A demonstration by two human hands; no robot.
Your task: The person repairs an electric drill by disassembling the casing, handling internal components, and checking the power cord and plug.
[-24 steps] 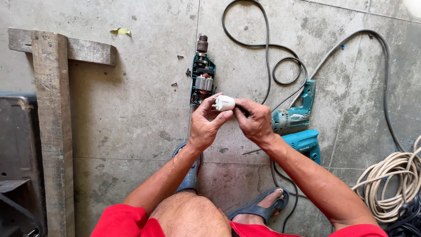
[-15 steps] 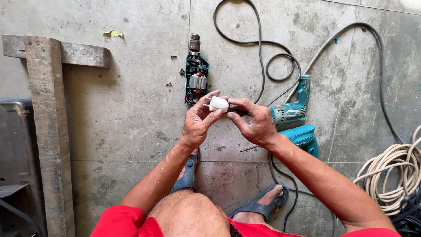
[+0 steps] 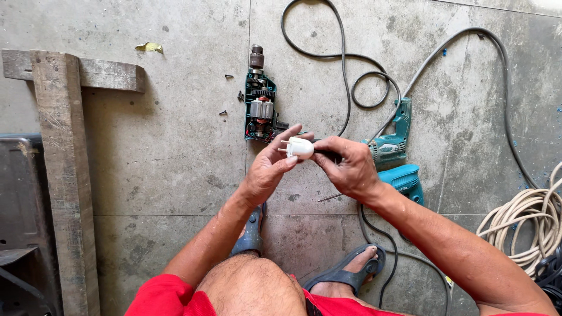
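1. Hands meet over a grey concrete floor [image 3: 146, 164]: the left hand [image 3: 266, 172] and the right hand [image 3: 348, 169] both grip a small white plastic electrical plug [image 3: 300, 147], held in the air between them above the floor.
2. Left hand: fingers curled around the plug's pale body, thumb and fingertips pressed to it, its two metal pins pointing left, away from the right hand.
3. Right hand: fingers closed on the dark end of the plug where the black cord [image 3: 345, 76] comes in; thumb against the plug's rear.
4. Just beyond the hands lies an opened drill half-shell with green housing, bare motor and metal chuck [image 3: 259, 99], flat on the floor, chuck pointing away from the person.
5. A few small dark screws [image 3: 229, 76] sit loose on the floor, just left of that open shell.
6. Right of the hands lie two teal plastic drill housing pieces [image 3: 398, 152], one near the other, partly hidden by the right wrist.
7. The black cord loops across the floor above the teal pieces.
8. A coil of cream-coloured cable [image 3: 527, 225] rests at the right edge.
9. Weathered wooden planks joined in an L shape [image 3: 58, 146] lie at the left, beside a dark metal object [image 3: 20, 222] at the frame edge.
10. Two feet in blue-grey sandals [image 3: 345, 275] rest on the floor below the hands; red shorts show at the bottom.
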